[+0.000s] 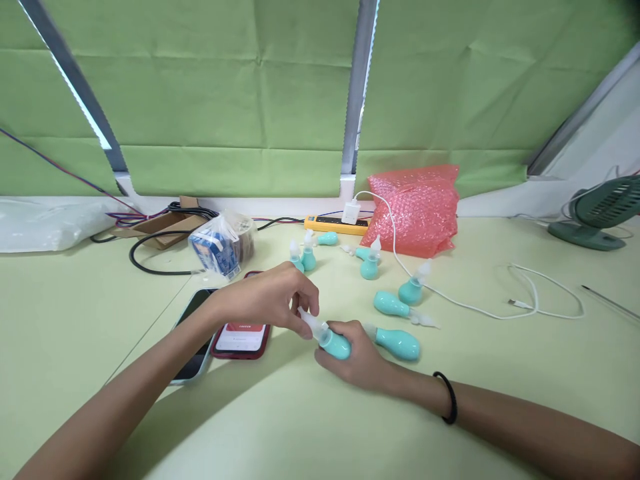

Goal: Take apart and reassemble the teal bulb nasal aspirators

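Note:
A teal nasal aspirator (336, 344) with a translucent white tip lies tilted between my two hands. My right hand (361, 360) is closed around its bulb. The fingers of my left hand (273, 297) pinch the aspirator's tip (311, 323), which points up and left. Just right of my right hand lies another teal aspirator (397, 343) on its side, its nozzle end partly hidden by the hand. Behind that, one more aspirator (391, 304) lies flat, and an upright one (411, 291) leans a little. Farther back stand several others, among them an aspirator (369, 267) with its tip upward.
A red-cased phone (243, 340) and a dark-screened phone (193, 360) lie under my left forearm. Behind are a bagged blue package (217, 252), a yellow power strip (330, 225) and a pink bubble-wrap bag (415, 210). A white cable (465, 308) crosses the table towards a green fan (603, 207).

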`<state>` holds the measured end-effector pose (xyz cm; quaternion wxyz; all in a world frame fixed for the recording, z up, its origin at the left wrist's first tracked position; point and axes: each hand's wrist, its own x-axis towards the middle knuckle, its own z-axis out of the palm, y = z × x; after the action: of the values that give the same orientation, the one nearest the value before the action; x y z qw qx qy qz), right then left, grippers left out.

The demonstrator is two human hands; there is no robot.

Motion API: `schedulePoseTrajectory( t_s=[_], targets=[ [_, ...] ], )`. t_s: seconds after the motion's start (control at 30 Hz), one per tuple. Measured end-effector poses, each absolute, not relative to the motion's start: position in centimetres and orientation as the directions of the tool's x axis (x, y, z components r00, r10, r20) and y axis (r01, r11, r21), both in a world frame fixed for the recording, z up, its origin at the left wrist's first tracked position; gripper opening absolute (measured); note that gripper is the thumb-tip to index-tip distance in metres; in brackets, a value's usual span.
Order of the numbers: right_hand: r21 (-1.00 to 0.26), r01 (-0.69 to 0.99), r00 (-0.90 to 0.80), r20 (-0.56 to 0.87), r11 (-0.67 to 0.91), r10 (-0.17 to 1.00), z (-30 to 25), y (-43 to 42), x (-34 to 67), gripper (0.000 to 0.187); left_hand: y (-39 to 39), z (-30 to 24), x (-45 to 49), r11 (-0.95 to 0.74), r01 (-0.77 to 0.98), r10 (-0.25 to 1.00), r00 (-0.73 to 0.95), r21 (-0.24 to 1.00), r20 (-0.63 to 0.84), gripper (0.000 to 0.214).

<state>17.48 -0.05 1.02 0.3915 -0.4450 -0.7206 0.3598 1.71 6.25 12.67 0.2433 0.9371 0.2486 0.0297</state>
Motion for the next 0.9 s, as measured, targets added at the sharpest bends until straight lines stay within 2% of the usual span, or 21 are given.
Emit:
schedulePoseTrajectory(
  t_s=[0.33, 0.63, 0.9],
  targets=[
    [-0.871, 0.377, -0.284, 0.216, 0.316, 0.934, 1.1, -0.1, 17.6, 0.024, 6.7, 12.2, 1.9, -0.725, 0.47, 0.494, 0.864, 0.503, -0.095, 0.017],
    [-0.905, 0.322, -0.264, 0.197, 0.278, 0.944, 1.0, 0.1, 17.4, 0.024, 7.1, 11.4, 2.0, -0.8, 0.391, 0.435, 0.901, 0.456, -0.01, 0.014],
    [-0.9, 0.335, -0.253, 0.198, 0.278, 0.947, 1.2, -0.1, 17.4, 0.026, 7.3, 11.2, 2.1, -0.749, 0.387, 0.434, 0.9, 0.537, -0.043, 0.018]
  ],
)
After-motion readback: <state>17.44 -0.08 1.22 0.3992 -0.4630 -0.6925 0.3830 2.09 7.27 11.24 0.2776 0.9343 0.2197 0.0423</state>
